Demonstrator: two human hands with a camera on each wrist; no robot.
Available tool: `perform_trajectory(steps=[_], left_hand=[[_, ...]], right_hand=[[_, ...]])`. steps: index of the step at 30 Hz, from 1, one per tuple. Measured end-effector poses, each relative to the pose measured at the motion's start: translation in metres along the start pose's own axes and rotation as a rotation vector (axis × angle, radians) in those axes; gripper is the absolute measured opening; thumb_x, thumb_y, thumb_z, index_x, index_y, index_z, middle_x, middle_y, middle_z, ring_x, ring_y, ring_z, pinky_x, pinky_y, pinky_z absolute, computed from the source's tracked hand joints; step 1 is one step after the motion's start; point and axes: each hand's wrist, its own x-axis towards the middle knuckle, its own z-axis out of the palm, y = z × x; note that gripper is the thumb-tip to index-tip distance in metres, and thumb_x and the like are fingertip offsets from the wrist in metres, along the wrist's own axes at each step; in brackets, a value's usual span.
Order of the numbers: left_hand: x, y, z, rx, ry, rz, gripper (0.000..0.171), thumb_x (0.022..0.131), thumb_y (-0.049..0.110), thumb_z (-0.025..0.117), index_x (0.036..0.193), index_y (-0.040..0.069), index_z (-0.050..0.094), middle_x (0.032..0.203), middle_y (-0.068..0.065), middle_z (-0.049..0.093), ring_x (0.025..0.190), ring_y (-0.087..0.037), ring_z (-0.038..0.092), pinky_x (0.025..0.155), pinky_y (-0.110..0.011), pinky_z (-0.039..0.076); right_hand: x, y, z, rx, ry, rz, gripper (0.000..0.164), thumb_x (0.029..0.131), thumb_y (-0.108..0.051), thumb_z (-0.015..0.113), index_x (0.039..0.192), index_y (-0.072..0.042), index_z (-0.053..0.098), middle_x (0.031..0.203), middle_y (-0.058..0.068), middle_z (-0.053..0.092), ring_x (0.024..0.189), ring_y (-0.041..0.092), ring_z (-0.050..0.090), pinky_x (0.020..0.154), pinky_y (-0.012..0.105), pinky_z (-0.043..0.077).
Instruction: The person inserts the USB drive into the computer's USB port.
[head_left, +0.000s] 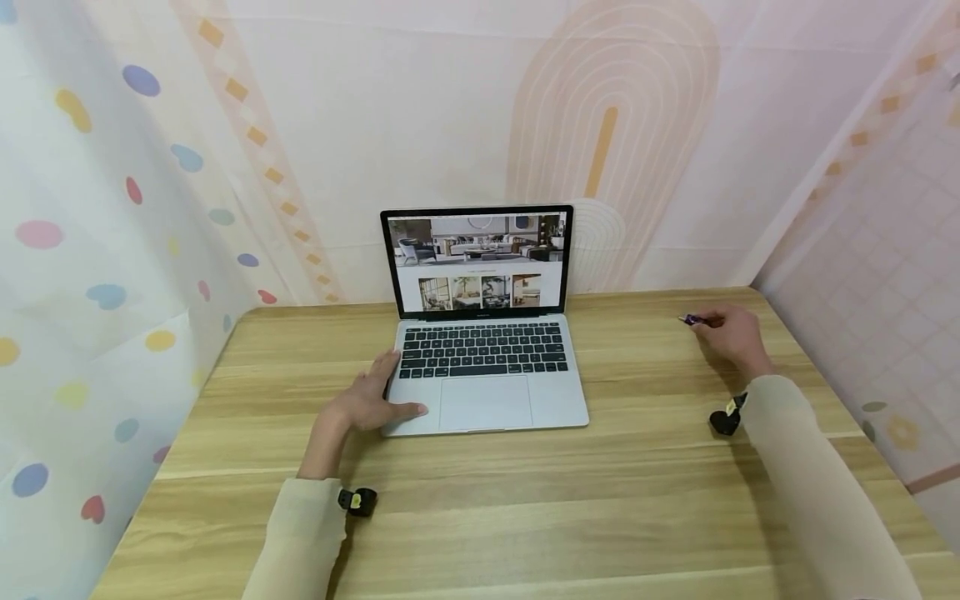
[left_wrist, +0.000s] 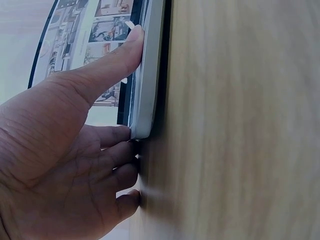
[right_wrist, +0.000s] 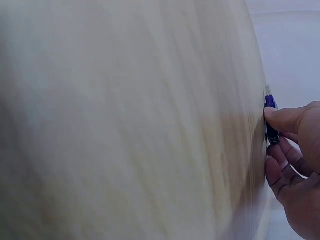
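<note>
An open silver laptop (head_left: 486, 403) stands on the table with its screen lit. My left hand (head_left: 367, 396) rests at its left front corner. In the left wrist view the thumb (left_wrist: 112, 62) lies straight across the palm rest, and the other fingers reach along the side edge, close to the tabletop. Over on the right, my right hand (head_left: 731, 337) pinches a small purple and black USB flash drive (head_left: 692, 319) between thumb and fingers. Its metal plug points left, toward the laptop. The right wrist view shows the flash drive (right_wrist: 270, 102) close to the table surface, partly covered by the thumb.
The wood-grain table (head_left: 525, 508) meets a patterned cloth (head_left: 450, 108) hanging behind it. More cloth hangs at the left and right sides. A small black camera (head_left: 363, 502) sits at the left wrist, another camera (head_left: 724, 422) at the right.
</note>
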Motion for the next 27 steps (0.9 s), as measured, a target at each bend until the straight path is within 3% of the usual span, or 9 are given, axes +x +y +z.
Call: perform_trajectory(steps=[5, 12, 27], left_hand=[[0.0006, -0.0021, 0.0004, -0.018, 0.002, -0.008, 0.117, 0.088, 0.059, 0.073, 0.166, 0.009, 0.001, 0.172, -0.023, -0.003, 0.15, -0.063, 0.002, 0.121, -0.074, 0.012], [0.0028, -0.0031, 0.0009, -0.029, 0.003, -0.018, 0.118, 0.087, 0.059, 0.073, 0.166, 0.011, 0.0, 0.173, -0.021, -0.004, 0.152, -0.061, 0.001, 0.122, -0.073, 0.012], [0.0024, -0.0036, 0.0008, -0.017, -0.005, -0.023, 0.118, 0.088, 0.059, 0.073, 0.166, 0.012, -0.002, 0.173, -0.019, -0.006, 0.152, -0.061, 0.0, 0.123, -0.073, 0.012]], right_hand=[[-0.0024, -0.0016, 0.0034, 0.023, -0.017, 0.005, 0.034, 0.103, -0.019, 0.062, 0.125, 0.007, 0.067, 0.119, 0.033, 0.066, 0.105, 0.044, 0.062, 0.084, 0.049, 0.053], [-0.0042, -0.005, 0.0061, 0.019, 0.008, -0.024, 0.032, 0.102, -0.018, 0.063, 0.122, 0.005, 0.07, 0.113, 0.03, 0.068, 0.097, 0.038, 0.062, 0.074, 0.032, 0.046], [-0.0069, -0.0089, 0.0095, 0.021, 0.008, -0.015, 0.033, 0.102, -0.019, 0.063, 0.126, 0.003, 0.069, 0.116, 0.03, 0.068, 0.103, 0.04, 0.062, 0.081, 0.039, 0.048]])
